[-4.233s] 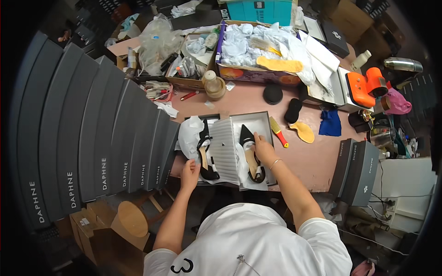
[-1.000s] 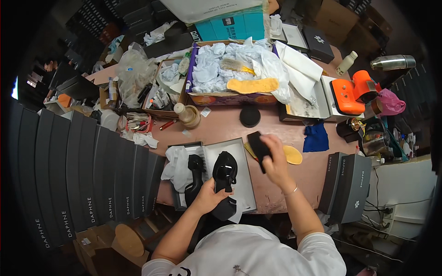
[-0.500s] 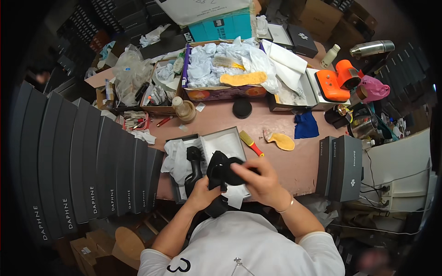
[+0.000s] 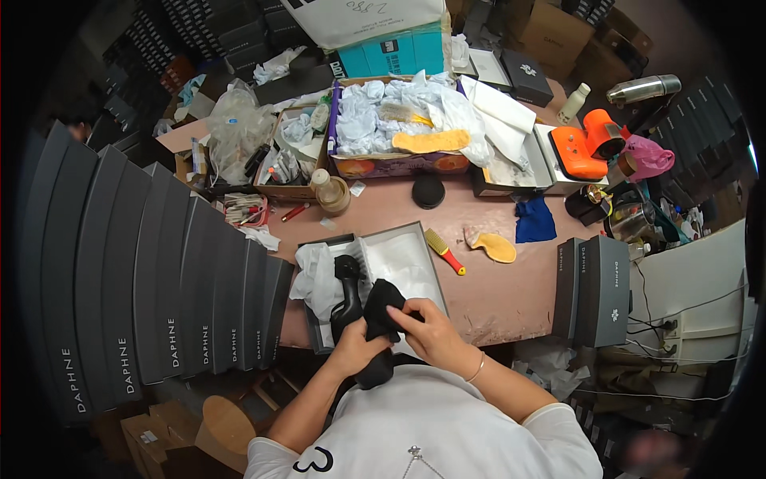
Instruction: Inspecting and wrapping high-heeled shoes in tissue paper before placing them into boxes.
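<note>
From my remote post I see a black shoe (image 4: 375,372) held low before a white shirt — the left hand's (image 4: 357,349) fingers wrapped around it, the right hand's (image 4: 435,331) fingers bent and gripping a soft black pad (image 4: 383,303) against it. Where pad meets shoe, I cannot tell. A second black shoe (image 4: 346,307) lies in the open shoebox (image 4: 428,259) on the pink worktop (image 4: 503,299), beside a red-handled brush (image 4: 447,253).

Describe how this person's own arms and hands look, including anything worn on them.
Both the left hand and the right hand are ungloved, with bare forearms below short white sleeves. A thin, shiny bracelet circles the right wrist; none shows on the left.
</note>
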{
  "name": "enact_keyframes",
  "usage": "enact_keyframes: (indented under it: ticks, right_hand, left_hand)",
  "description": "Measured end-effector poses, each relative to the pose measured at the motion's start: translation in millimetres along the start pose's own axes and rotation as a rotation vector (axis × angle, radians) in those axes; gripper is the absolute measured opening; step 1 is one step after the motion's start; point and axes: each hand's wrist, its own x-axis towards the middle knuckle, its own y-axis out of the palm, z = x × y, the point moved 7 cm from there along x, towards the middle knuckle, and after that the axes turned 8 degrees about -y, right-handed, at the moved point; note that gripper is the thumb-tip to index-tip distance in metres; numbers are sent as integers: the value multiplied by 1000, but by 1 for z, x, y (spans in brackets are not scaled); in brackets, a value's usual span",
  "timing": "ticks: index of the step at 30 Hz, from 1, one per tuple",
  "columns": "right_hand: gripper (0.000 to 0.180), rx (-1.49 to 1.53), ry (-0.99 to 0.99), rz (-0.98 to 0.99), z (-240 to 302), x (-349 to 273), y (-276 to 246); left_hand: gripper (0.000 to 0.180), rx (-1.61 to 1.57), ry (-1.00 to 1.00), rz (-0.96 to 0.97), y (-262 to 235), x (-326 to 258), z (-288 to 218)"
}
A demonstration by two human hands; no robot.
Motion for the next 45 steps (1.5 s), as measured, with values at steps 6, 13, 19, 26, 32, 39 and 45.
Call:
enact_keyframes:
  ticks: [6, 13, 19, 26, 32, 39, 45]
  right_hand:
    - [53, 46, 77, -197, -7, 18, -39]
    - [51, 260, 197, 94, -19, -37, -6]
    - [51, 152, 93, -204, -29, 15, -106]
    - [45, 315, -178, 74, -20, 35, -56]
    - [38, 300, -258, 114, -36, 45, -60]
    - [36, 562, -19, 169, -54, 19, -52]
    - [25, 582, 101, 166, -68, 35, -59]
  left_hand:
    - [18, -81, 18, -48, -8, 3, -8]
    - [14, 79, 128, -185, -3, 5, -35]
    - [11, 87, 122, -247, 14, 7, -42]
    - [20, 33, 241, -296, 45, 12, -49]
    - [20, -31, 117, -288, 54, 15, -25]
    - [16, 35, 203, -356, 56, 27, -25]
    - [15, -43, 107, -277, 53, 42, -30]
